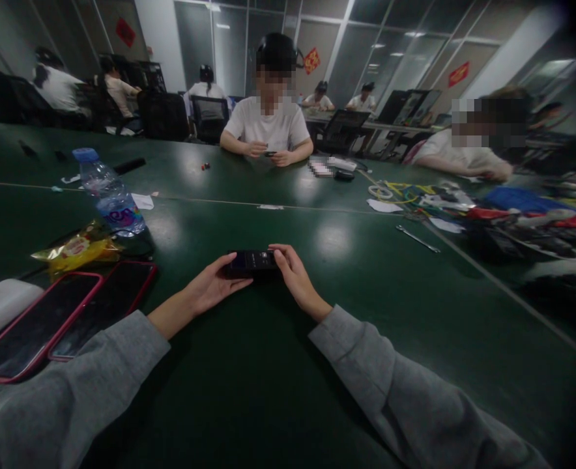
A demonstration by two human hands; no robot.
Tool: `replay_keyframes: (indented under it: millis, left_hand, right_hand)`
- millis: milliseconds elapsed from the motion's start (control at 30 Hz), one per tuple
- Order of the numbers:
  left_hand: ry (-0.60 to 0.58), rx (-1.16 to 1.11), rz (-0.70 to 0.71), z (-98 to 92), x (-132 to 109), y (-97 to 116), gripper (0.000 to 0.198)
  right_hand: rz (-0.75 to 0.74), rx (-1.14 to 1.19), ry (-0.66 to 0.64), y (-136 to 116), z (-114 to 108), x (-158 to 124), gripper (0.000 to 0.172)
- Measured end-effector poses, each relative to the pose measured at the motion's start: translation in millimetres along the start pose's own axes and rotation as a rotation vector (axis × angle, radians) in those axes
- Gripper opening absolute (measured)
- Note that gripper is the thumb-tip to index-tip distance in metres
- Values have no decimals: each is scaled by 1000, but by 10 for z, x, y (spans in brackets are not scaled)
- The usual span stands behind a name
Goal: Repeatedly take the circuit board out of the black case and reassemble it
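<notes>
A small black handheld device (255, 262) with a dark screen at its left and pale markings on its face is held between both hands, just over the green table (249, 378). My left hand (214, 283) grips its left end, thumb on top and fingers beneath. At the right end, my right hand (295, 277) closes on it with the thumb against the face and the index finger along the far edge. The underside of the device is hidden, and its exact kind is too small to make out.
To the left lie two red-edged phones (38, 326), a white box-like object (4, 306), a yellow snack packet (80, 247) and a tilted-looking water bottle (109, 195). A wrench (417, 239) and tangled cables (400, 192) lie right. A person (271, 124) sits opposite.
</notes>
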State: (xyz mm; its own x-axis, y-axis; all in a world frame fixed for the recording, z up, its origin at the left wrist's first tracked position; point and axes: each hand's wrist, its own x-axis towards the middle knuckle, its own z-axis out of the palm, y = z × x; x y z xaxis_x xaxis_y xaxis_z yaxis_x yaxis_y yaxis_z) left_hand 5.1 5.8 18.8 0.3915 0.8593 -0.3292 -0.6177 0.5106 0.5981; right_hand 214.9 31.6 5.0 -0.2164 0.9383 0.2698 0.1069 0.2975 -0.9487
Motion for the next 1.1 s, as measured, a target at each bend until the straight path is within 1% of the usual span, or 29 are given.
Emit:
replay_keyframes:
  millis: [33,133,167,233,300,367,433,600,767,900,1000,1100]
  left_hand:
    - [1,14,-6,3,0,2,46]
    - [-9,48,-31,2,5,8,46]
    - [-13,54,-43,-2,7,11,47]
    - [-28,65,-69,-15,10,19,50]
    - [-68,72,-89,-28,10,29,53]
    - [-113,82,-108,-38,9,39,57]
    - [-130,87,-121,-45,9,45,59]
    - [-121,50,-123,-74,22,42,56]
    - [-145,10,-124,-99,19,49,48]
    - [-155,32,-140,-66,9,59,50]
    - [-133,49,-144,-36,1,61,49]
    - [-108,38,-143,-34,-5,56,45]
  right_hand:
    - [-29,-17,-33,-17,-6,-11,34]
    - [-135,-111,-162,-75,-10,-55,57]
    - [-165,-144,-194,-87,-8,-66,61]
    - [-190,-185,-217,-89,-5,-78,58]
    - [-177,-192,-202,-65,-3,-76,53]
    - [-160,-188,-190,-36,0,-68,52]
    - [-152,-185,-184,-20,5,-62,51]
    - [-134,-147,-168,-39,23,-61,47]
    - [-57,14,-147,-32,-4,-40,50]
    - [4,101,-120,-36,-39,-30,51]
    - [1,109,-123,-45,-43,-39,50]
    - [-40,79,-134,-47,-31,-54,51]
